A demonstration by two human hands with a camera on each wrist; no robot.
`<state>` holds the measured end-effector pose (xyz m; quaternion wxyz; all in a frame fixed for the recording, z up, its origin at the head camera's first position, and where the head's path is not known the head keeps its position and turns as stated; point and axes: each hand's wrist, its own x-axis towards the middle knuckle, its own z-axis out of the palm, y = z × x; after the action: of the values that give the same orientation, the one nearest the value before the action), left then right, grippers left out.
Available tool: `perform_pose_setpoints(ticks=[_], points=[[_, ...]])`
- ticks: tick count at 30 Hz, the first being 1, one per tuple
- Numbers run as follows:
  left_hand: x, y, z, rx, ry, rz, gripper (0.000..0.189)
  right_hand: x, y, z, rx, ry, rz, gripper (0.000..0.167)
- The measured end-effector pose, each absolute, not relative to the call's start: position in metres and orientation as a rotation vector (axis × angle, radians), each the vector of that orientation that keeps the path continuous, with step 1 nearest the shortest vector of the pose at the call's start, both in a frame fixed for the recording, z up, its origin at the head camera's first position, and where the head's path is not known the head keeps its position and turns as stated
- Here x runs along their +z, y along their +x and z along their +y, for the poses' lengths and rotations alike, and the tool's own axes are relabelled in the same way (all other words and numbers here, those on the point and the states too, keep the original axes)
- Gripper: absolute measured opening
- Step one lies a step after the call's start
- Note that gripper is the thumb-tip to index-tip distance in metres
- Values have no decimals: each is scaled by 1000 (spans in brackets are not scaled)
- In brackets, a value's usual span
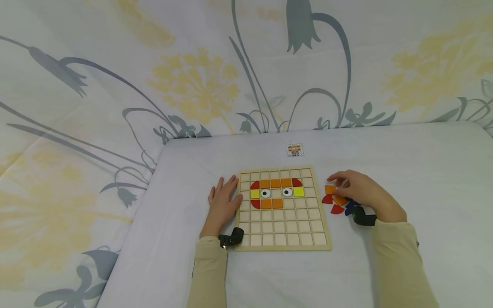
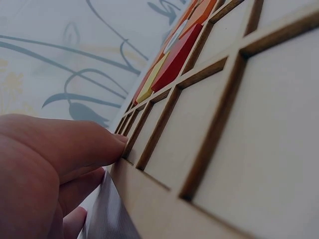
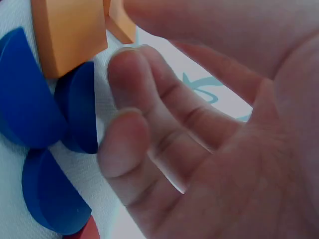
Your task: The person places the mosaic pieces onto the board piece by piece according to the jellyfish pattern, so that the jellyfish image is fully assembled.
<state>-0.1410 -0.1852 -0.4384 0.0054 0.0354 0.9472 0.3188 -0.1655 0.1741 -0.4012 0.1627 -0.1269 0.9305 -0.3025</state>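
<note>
A wooden grid board [image 1: 283, 247] lies on the white cloth, its upper cells filled with orange, red and yellow tiles and two eye tiles. My left hand [image 1: 222, 205] rests along its left edge, fingers extended; in the left wrist view the thumb [image 2: 94, 142] touches the frame. To the right of the board, my right hand [image 1: 362, 190] is over loose pieces, fingers loosely bent. Its thumb and index finger are close to an orange square [image 1: 330, 189]. Another orange square [image 3: 70, 35] and blue rounded pieces [image 3: 27, 89] lie beside the fingers in the right wrist view.
Red quarter-round pieces [image 1: 337, 209] lie between the board and my right hand. A small picture card [image 1: 295, 149] with a gridded figure lies beyond the board. Flower-patterned fabric [image 1: 262, 64] rises behind the surface.
</note>
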Motion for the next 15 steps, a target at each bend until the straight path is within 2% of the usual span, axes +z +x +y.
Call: perform_pose_setpoints(ticks=[15], points=[[-439, -139, -186, 985, 140, 2983, 51, -401, -165, 168, -896, -370, 2642, 23]])
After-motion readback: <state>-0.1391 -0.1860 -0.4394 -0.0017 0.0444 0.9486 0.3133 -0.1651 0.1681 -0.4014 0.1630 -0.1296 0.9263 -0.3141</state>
